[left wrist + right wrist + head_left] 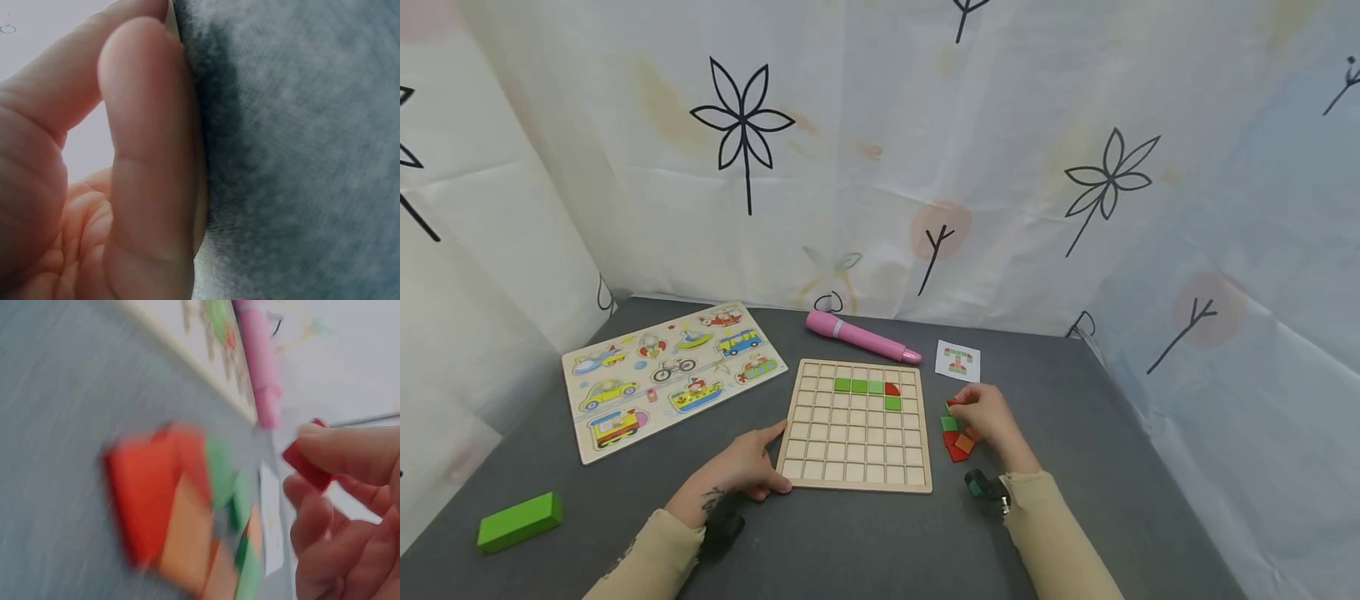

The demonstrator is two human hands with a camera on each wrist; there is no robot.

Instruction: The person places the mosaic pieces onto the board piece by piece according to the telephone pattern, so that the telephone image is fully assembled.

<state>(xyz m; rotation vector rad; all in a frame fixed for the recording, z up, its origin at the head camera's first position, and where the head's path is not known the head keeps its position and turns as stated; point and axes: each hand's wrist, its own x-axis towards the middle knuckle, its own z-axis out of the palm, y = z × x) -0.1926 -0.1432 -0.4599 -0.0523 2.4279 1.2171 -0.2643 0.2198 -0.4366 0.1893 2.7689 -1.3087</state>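
Note:
A wooden grid board (pixel 855 486) lies on the table in the head view, several green tiles (pixel 860 387) and a red rounded tile (pixel 892 389) set in its upper cells. My left hand (pixel 741 463) rests at the board's near left corner, its spread digits touching the edge; the left wrist view shows the fingers (pixel 153 144) close up, low over the table. My right hand (pixel 992 419) is over a small pile of red, green and orange tiles (pixel 956 454) right of the board. In the right wrist view its thumb and finger pinch a red tile (pixel 307 465) above the pile.
A pink microphone-shaped pen (pixel 865 337) lies behind the board, and a small pattern card (pixel 957 361) sits to its right. At the left are a vehicle puzzle board (pixel 658 392) and a green block (pixel 520 522). A patterned white curtain (pixel 850 167) surrounds the table's back and sides.

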